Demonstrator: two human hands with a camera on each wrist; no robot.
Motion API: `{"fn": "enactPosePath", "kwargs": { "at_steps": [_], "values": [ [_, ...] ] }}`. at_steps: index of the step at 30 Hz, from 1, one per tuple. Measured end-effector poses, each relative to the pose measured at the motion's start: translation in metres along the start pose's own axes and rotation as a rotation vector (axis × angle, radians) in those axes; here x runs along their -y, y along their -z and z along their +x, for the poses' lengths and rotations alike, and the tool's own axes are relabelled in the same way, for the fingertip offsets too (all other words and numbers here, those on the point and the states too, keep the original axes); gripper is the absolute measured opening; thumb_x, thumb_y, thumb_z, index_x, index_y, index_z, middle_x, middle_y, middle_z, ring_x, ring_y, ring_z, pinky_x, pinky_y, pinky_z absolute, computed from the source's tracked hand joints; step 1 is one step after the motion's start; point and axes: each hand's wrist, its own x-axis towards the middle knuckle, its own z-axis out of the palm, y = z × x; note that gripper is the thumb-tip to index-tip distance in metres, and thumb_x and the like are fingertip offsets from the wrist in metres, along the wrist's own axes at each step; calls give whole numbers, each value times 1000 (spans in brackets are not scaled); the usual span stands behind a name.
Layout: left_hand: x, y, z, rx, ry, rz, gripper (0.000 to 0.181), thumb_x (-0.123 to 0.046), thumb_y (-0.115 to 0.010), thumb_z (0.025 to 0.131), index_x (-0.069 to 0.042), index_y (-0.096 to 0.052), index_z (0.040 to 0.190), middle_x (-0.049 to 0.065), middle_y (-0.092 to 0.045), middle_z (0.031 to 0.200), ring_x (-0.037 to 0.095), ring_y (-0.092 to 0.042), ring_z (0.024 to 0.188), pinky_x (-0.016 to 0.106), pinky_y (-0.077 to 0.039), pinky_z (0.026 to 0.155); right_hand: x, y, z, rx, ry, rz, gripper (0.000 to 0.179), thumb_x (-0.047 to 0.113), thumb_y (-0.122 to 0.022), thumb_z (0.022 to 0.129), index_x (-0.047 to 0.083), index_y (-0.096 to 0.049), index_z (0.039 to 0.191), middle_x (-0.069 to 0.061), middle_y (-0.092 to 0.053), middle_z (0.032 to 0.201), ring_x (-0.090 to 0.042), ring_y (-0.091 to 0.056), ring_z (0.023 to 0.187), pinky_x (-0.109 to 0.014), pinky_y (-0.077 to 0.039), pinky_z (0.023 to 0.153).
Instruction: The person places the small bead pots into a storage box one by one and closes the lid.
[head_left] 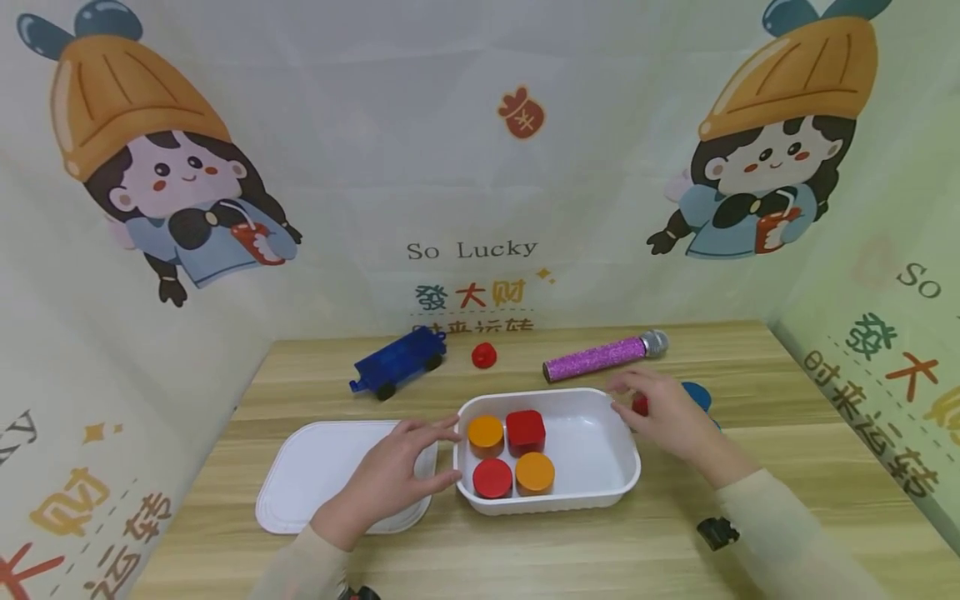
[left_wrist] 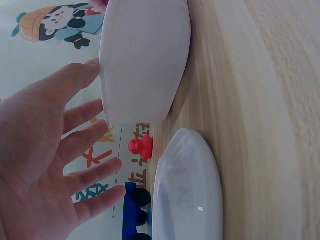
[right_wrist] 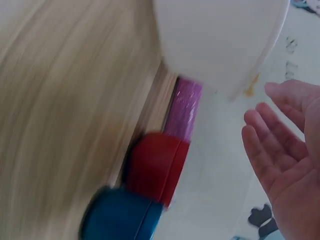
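Observation:
A white plastic box [head_left: 592, 454] stands between both hands. In its left part are two orange round blocks [head_left: 486, 435], a red round block [head_left: 492, 478] and a red squarish block [head_left: 526, 432]. My left hand [head_left: 390, 471] is at the box's left end, thumb and fingers spread, fingertips at the rim. At the right end, my right hand [head_left: 663, 412] is by the far corner, its fingers loosely bent. The right wrist view shows it a little apart from the box. A red block [right_wrist: 155, 165] and a blue block [right_wrist: 120, 215] lie beyond that hand, partly hidden by it in the head view.
A white lid [head_left: 330, 475] lies left of the box, partly under my left forearm. Along the back are a blue toy wagon [head_left: 401, 362], a small red duck [head_left: 484, 356] and a glittery purple microphone [head_left: 600, 358]. A printed cloth [head_left: 465, 167] hangs behind the wooden table.

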Motion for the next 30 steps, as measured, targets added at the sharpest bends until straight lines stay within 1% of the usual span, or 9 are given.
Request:
{"fn": "enactPosePath", "kwargs": {
  "at_steps": [1,3,5,7,11,17,24,30],
  "values": [
    [0,0,0,1,-1,0,48,-47,-80,88,-29,-71,131,-14,-54,155,18,-55,127,50,-54,105,-5,2,0,-12,-7,-14,22,5,-76,91,3,-74,112,-13,-73,112,-29,-70,92,-44,-62,81],
    [-1,1,1,3,-1,-2,48,-47,-80,88,-28,-71,131,-14,-54,155,19,-55,127,51,-54,105,-13,6,0,-28,-21,-44,24,4,-77,89,1,-74,113,-16,-73,113,-34,-71,102,-51,-60,89],
    [-1,1,1,4,0,-3,48,-46,-80,88,-27,-71,131,-13,-54,155,20,-55,127,51,-54,105,-20,9,2,-24,-43,-57,24,3,-77,88,0,-74,112,-18,-72,113,-37,-70,104,-54,-59,92],
    [-2,2,1,4,1,-2,48,-46,-80,88,-27,-71,131,-13,-53,155,20,-55,128,51,-54,105,-25,12,3,-16,-54,-66,24,3,-78,88,-2,-73,111,-20,-71,112,-39,-70,104,-55,-58,92],
    [-2,3,0,2,-2,-4,47,-45,-81,88,-27,-71,131,-13,-53,155,20,-55,128,52,-54,105,-33,14,6,25,-92,-78,24,7,-79,88,-3,-74,109,-21,-70,112,-40,-69,105,-55,-58,93],
    [-2,3,0,0,-9,2,47,-46,-80,88,-27,-71,130,-12,-53,155,20,-55,128,52,-53,106,-42,15,6,105,-156,-114,33,12,-80,88,-5,-72,115,-26,-69,119,-43,-67,110,-56,-57,96],
    [-2,2,0,6,1,3,47,-47,-80,88,-28,-71,131,-14,-53,155,20,-55,129,52,-53,106,-50,15,2,159,-181,-186,35,19,-84,86,-4,-73,109,-25,-71,110,-40,-68,102,-55,-59,91],
    [-2,1,1,11,13,0,48,-47,-80,88,-28,-70,132,-15,-53,155,20,-55,130,52,-53,107,-50,15,3,207,-244,-155,37,21,-83,87,-3,-72,112,-23,-72,111,-37,-69,101,-54,-60,89]
  ]
}}
